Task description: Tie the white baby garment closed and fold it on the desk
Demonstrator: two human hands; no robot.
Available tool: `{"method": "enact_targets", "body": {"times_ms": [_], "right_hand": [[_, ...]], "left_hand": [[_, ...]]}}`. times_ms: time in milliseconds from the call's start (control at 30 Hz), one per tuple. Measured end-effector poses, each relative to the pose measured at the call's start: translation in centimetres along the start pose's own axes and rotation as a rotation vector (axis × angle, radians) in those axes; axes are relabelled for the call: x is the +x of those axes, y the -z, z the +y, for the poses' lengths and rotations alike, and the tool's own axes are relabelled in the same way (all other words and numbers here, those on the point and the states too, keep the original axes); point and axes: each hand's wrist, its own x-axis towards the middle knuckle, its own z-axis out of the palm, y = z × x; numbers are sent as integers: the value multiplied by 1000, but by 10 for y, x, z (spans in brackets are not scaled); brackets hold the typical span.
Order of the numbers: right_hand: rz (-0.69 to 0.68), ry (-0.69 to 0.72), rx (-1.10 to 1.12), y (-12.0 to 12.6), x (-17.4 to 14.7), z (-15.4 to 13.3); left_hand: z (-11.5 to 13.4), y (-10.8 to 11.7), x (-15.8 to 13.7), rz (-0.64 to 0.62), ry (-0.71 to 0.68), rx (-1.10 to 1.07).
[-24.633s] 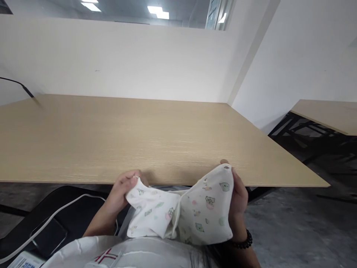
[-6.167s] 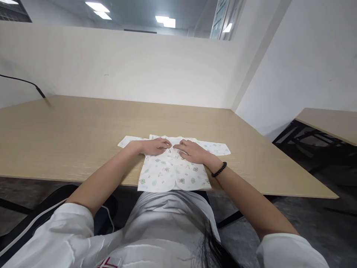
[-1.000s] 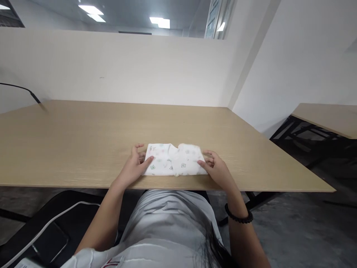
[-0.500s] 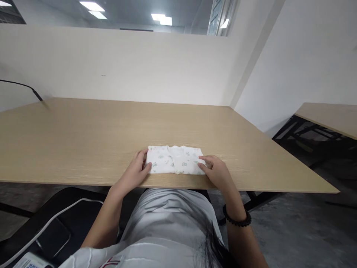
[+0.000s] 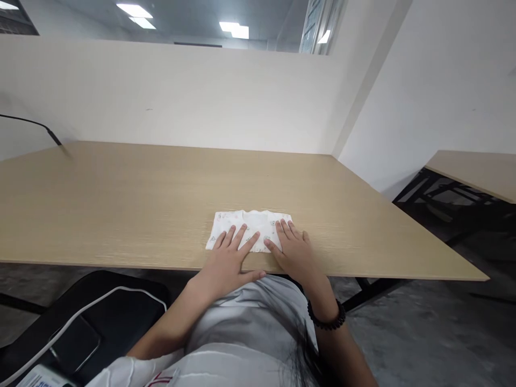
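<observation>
A folded white cloth garment with small printed figures lies flat near the front edge of the wooden table. My left hand rests palm down over its left and middle part, fingers spread and thumb pointing right along the table edge. On the right part of the cloth lies my right hand, also palm down with fingers stretched out. Both hands touch the cloth from above and grip nothing. Part of its near side is hidden under them.
A white wall stands behind the table. At the far left a thin black cable reaches the table. A second table is on the right. Below left are a black chair and a white cable.
Both hands have moved inward from the cloth's side edges and now lie flat on top of it. The cloth has stayed in nearly the same place.
</observation>
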Motion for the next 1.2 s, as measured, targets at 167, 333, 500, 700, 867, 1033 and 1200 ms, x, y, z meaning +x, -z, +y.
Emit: {"method": "enact_targets", "body": {"times_ms": [167, 333, 500, 700, 867, 1033, 1200], "right_hand": [[23, -54, 32, 10, -9, 5], [75, 59, 65, 17, -11, -12], [-24, 29, 24, 9, -10, -22], [-26, -231, -51, 8, -20, 3], [95, -293, -17, 13, -28, 35], [318, -106, 111, 17, -27, 50], [124, 126, 179, 16, -25, 43]], "left_hand": [[-4, 6, -7, 54, -29, -8], [5, 5, -4, -5, -243, -8], [-4, 8, -4, -43, -230, 32], [-36, 15, -26, -25, 20, 97], [-63, 13, -48, 36, 147, 122], [-71, 18, -53, 135, 214, 105], [-61, 25, -36, 43, 11, 63]]}}
